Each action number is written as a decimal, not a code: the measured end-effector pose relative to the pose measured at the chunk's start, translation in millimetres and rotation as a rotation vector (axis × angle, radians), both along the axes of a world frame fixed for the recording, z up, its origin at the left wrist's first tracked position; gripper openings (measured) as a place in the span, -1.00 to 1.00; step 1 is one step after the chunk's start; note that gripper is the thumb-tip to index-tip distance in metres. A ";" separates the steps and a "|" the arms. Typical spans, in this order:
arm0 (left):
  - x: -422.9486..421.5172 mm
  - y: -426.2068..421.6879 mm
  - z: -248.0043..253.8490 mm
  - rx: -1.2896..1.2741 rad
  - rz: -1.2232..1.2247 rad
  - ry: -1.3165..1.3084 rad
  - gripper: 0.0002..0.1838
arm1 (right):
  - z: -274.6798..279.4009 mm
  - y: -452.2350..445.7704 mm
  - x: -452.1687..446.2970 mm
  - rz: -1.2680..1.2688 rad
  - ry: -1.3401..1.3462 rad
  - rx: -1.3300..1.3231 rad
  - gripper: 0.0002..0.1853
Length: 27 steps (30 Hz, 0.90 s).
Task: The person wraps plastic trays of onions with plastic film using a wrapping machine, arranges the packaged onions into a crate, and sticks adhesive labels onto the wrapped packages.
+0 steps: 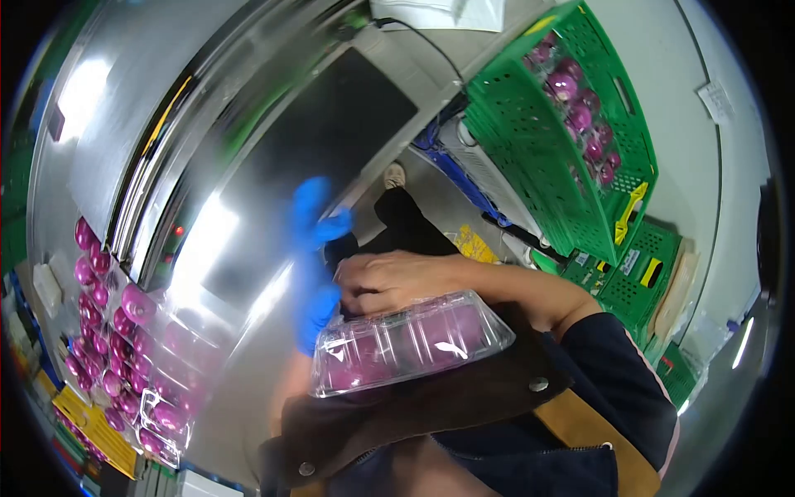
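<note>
Just below the middle of the view, toward 6 o'clock, a clear plastic box (410,344) of red onions sits tilted in front of the person's dark apron (431,398), its long side running roughly from 9 to 3 o'clock. The right hand (389,282), bare, lies along the box's upper edge toward its left end, back of the hand facing up and fingers bent; their tips are out of sight, so I cannot tell whether they have hold of the plastic. Its forearm comes in from a dark sleeve (617,360) at 4 o'clock. The left hand (313,261), in a blue glove, is at 9 o'clock, close to the box's left end, with some fingers apart and pointing toward 12; it is badly blurred, and I cannot tell whether it grips anything. At 11 o'clock is a dark panel (331,124) set in metal. More red onions (116,348), many under clear plastic, lie between 8 and 9 o'clock, with a yellow crate (95,431) beyond them at 8. Between 1 and 2 o'clock stands a large green crate (522,174), holding packed onions (592,124), with a yellow clip (632,211) on its near end. Further green crates (617,290) sit near 3 o'clock. A shoe (395,175) shows on the floor at 12 o'clock, and white paper (472,12) lies at the top edge.
</note>
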State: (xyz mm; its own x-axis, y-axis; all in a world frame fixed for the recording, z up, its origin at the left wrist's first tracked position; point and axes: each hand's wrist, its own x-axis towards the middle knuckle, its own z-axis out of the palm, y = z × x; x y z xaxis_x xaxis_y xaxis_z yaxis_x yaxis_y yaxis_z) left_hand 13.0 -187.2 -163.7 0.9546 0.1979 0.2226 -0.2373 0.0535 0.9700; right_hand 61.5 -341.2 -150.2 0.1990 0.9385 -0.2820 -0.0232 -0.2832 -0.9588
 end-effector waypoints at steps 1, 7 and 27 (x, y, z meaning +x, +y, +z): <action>1.4 -15.6 -5.2 0.008 -0.075 0.080 -0.23 | 6.7 -13.4 1.7 0.034 -0.143 -0.191 -0.64; -15.3 -96.4 -48.3 0.063 -0.477 0.665 -0.35 | 27.5 -151.5 79.0 -0.514 -0.183 -0.305 -0.46; 192.3 -504.4 -18.1 0.626 -1.374 -0.200 -0.55 | -1.5 -574.6 9.5 -2.182 -0.354 -0.724 -0.36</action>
State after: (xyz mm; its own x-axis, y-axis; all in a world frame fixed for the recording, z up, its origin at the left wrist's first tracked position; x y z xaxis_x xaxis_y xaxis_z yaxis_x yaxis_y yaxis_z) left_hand 205.2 -691.5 -181.8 0.2593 -0.9629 0.0747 -0.4733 -0.0593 0.8789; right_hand 71.0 -915.8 -151.7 0.5043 -0.8586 -0.0921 -0.5695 -0.2506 -0.7829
